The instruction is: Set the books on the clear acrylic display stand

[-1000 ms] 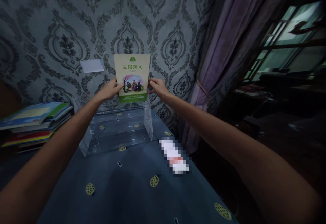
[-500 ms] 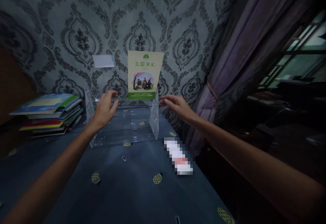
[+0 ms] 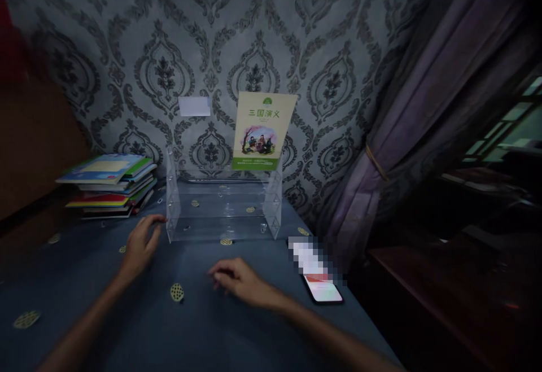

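Observation:
A cream and green book (image 3: 263, 132) stands upright, leaning back a little, at the right of the top tier of a clear acrylic stepped rack (image 3: 224, 228). My left hand (image 3: 141, 242) hovers over the cloth just left of the rack's front left corner, fingers apart and holding nothing. In front of the rack, my right hand (image 3: 237, 279) is above the cloth with loosely curled fingers, and nothing shows in it. Left of the rack lies a stack of thin books (image 3: 114, 186), close beyond my left hand.
A dark blue patterned cloth (image 3: 203, 332) covers the table. Near its right edge lies a phone (image 3: 324, 290) with a lit, partly pixelated screen. Behind the rack rises a patterned wall with a white plate (image 3: 194, 106). A purple curtain (image 3: 355, 191) hangs at the right.
Both hands have drawn back from the rack toward me, the right one moving left and down to the cloth in front. The view has turned left; the book stays on the rack.

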A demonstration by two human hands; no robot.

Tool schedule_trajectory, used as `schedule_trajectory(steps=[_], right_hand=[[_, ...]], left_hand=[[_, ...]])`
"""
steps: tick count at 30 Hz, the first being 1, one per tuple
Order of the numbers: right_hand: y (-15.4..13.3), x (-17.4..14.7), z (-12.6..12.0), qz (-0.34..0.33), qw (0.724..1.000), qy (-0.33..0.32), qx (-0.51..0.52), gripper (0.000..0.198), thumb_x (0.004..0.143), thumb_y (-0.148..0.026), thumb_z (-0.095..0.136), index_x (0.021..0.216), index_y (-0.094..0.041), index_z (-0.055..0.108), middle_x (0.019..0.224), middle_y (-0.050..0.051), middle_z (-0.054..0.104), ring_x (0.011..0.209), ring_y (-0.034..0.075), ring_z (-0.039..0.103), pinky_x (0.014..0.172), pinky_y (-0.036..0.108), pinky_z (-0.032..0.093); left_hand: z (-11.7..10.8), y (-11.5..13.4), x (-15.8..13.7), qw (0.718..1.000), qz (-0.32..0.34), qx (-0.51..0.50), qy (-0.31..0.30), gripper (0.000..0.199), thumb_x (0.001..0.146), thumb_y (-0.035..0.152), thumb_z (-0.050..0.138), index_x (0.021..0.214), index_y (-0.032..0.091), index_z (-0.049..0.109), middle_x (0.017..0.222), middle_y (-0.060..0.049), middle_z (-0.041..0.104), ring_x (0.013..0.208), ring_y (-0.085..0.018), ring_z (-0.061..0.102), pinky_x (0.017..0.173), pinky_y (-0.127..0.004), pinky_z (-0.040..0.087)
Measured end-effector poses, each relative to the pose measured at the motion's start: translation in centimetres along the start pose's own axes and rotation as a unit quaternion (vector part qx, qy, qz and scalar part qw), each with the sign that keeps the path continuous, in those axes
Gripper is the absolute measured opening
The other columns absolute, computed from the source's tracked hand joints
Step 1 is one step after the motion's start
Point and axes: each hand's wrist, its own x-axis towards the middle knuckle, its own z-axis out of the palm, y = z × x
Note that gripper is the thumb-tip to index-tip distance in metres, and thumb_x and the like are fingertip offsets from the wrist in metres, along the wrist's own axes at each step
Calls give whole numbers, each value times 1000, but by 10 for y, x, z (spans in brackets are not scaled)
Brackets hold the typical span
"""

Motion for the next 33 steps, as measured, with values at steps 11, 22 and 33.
schedule_trajectory(steps=[11,22,33], right_hand=[[27,31,85,4,990,-10,141,49,83,-61,69,101,-15,72,85,3,66,66,11,60,61,23,45],[37,19,88,-39,997,45,57,69,86,-77,55,110,-15,74,92,11,73,76,18,66,65,29,50],[38,20,88,-35,997,43,48,77,84,-83,51,112,-15,75,91,12,73,78,21,67,66,30,51]], left_hand=[[-8,-64,-10,994,-78,-12,73,33,86,48,44,90,22,64,91,-6,74,88,-25,69,79,-34,52],[-23,-75,11,978,-112,124,127,26,88,27,37,98,20,60,97,-8,72,91,-22,68,80,-33,55],[-88,-84,117,923,-91,366,76,55,89,19,45,144,15,49,146,-20,54,139,-39,41,113,-60,32]])
